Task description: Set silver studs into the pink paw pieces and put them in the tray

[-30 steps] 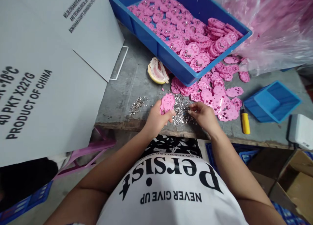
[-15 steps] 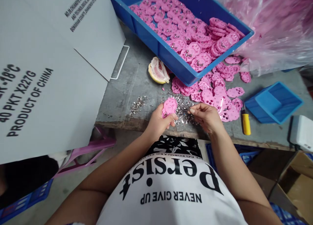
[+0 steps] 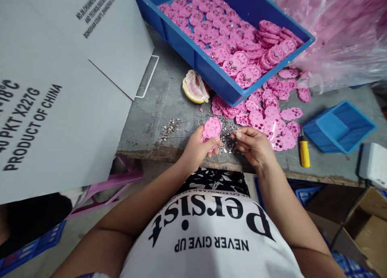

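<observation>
My left hand (image 3: 198, 149) is closed around a pink plastic piece (image 3: 212, 128) with a scalloped edge, its thumb lying across the lower part. To the right, my right hand (image 3: 254, 145) pinches with thumb and forefinger over a pile of small shiny metal bits (image 3: 227, 137). Whatever lies between those fingertips is too small to make out. The two hands are apart, both above the front edge of the grey table (image 3: 151, 121). Loose pink pieces (image 3: 272, 121) lie heaped just beyond my right hand.
A blue bin (image 3: 193, 56) holds rows of pink pieces with metal bits on them. A cut citrus fruit (image 3: 195, 88), a yellow-handled screwdriver (image 3: 304, 153), a small blue container (image 3: 338, 127) and a white device (image 3: 374, 163) stand around. A large carton (image 3: 60, 88) blocks the left.
My left hand has moved slightly to the right and up with the pink piece, toward my right hand. The right hand stays pinched in nearly the same place.
</observation>
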The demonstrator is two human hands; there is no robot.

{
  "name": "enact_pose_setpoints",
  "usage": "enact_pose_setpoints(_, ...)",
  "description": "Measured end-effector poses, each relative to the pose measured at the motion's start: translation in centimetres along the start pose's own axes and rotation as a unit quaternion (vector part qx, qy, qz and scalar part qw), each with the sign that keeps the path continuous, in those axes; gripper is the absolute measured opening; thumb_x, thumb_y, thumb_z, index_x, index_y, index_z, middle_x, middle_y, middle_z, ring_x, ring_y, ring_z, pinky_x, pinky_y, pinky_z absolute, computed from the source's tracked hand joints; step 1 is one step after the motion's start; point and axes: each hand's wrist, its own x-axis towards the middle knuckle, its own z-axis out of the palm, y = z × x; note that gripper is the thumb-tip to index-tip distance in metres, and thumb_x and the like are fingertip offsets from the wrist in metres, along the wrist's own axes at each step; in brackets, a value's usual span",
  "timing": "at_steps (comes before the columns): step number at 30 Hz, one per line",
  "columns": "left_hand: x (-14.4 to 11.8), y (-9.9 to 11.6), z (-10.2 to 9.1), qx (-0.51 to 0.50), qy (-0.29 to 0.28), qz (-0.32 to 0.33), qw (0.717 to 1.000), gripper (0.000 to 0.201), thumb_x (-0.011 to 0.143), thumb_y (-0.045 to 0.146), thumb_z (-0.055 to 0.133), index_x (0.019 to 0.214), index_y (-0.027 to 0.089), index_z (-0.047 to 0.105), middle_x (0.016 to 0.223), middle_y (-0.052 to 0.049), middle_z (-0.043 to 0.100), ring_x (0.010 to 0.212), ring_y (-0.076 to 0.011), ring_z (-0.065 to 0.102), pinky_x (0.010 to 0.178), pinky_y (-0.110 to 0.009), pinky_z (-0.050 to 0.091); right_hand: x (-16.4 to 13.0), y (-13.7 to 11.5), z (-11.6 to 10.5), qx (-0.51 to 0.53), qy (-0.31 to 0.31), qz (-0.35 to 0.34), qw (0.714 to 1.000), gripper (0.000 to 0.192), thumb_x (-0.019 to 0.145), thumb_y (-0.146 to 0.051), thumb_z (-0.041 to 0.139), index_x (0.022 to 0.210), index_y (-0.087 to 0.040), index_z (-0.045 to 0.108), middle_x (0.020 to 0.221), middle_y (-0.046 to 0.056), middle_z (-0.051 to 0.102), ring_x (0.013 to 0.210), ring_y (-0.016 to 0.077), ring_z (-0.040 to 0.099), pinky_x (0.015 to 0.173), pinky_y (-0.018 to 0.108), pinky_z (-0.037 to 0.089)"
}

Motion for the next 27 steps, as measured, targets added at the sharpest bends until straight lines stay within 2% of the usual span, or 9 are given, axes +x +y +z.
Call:
enact_pose_setpoints(7,-0.8,0.2,0.9,-0.034,0.000,0.002,0.999,0.032,0.074,0.024,0.076,0.100,0.018,0.057,0.078,-0.002,0.072,0.055,-0.0101,0.061,0.046,-0.021,0.039,-1.0,-0.2,1.0,-0.013,-0.004,-0.018,1.000,0.029,0.056,-0.037,0.096,0.073,-0.021,0.079,0.059,-0.002,0.062,0.046,0.0061,0.032,0.045,0.025,0.018)
enact_pose_setpoints(11,-1.1,0.2,1.2,-0.044,0.001,0.024,0.999,0.034,0.074,0.020,0.075,0.103,0.018,0.056,0.083,-0.001,0.071,0.057,-0.0099,0.063,0.047,-0.021,0.042,-1.3,-0.2,1.4,-0.029,-0.015,-0.033,0.999,0.026,0.060,-0.038,0.095,0.074,-0.022,0.080,0.072,0.001,0.069,0.049,0.0068,0.036,0.046,0.025,0.022)
enact_pose_setpoints(14,-1.0,-0.1,1.3,-0.042,0.009,0.039,0.998,0.035,0.074,0.019,0.075,0.104,0.019,0.057,0.083,0.000,0.069,0.059,-0.0096,0.064,0.048,-0.021,0.043,-1.4,-0.1,1.7,-0.054,-0.024,-0.065,0.996,0.026,0.061,-0.041,0.094,0.073,-0.022,0.080,0.086,0.004,0.072,0.061,0.0115,0.051,0.051,0.027,0.035)
enact_pose_setpoints(17,-0.9,-0.3,1.3,-0.026,0.030,0.051,0.998,0.035,0.073,0.017,0.076,0.101,0.019,0.057,0.077,0.003,0.067,0.057,-0.0091,0.062,0.047,-0.020,0.043,-1.6,0.3,2.2,-0.082,-0.023,-0.109,0.990,0.023,0.064,-0.040,0.093,0.072,-0.023,0.079,0.087,0.004,0.072,0.079,0.0174,0.062,0.069,0.031,0.048)
enact_pose_setpoints(20,-0.8,-0.6,1.1,-0.003,0.057,0.061,0.996,0.033,0.073,0.015,0.076,0.099,0.019,0.057,0.074,0.003,0.066,0.054,-0.0086,0.060,0.046,-0.020,0.042,-1.7,0.6,2.5,-0.108,-0.019,-0.125,0.986,0.021,0.067,-0.038,0.091,0.074,-0.023,0.078,0.083,0.002,0.071,0.079,0.0170,0.063,0.076,0.032,0.049)
enact_pose_setpoints(24,-0.9,-0.9,0.8,0.013,0.067,0.066,0.996,0.034,0.072,0.016,0.078,0.100,0.019,0.058,0.079,0.003,0.068,0.056,-0.0089,0.060,0.048,-0.020,0.042,-1.8,0.5,2.6,-0.133,-0.031,-0.100,0.986,0.029,0.067,-0.044,0.092,0.073,-0.021,0.074,0.073,0.000,0.070,0.069,0.0152,0.059,0.067,0.030,0.046)
enact_pose_setpoints(27,-0.9,-0.9,0.7,-0.015,0.048,0.072,0.996,0.035,0.075,0.023,0.080,0.102,0.019,0.057,0.080,0.002,0.068,0.059,-0.0098,0.061,0.050,-0.021,0.043,-1.8,0.2,2.8,-0.124,-0.046,-0.080,0.988,0.035,0.068,-0.050,0.091,0.070,-0.021,0.071,0.066,-0.001,0.066,0.062,0.0140,0.055,0.064,0.030,0.046)
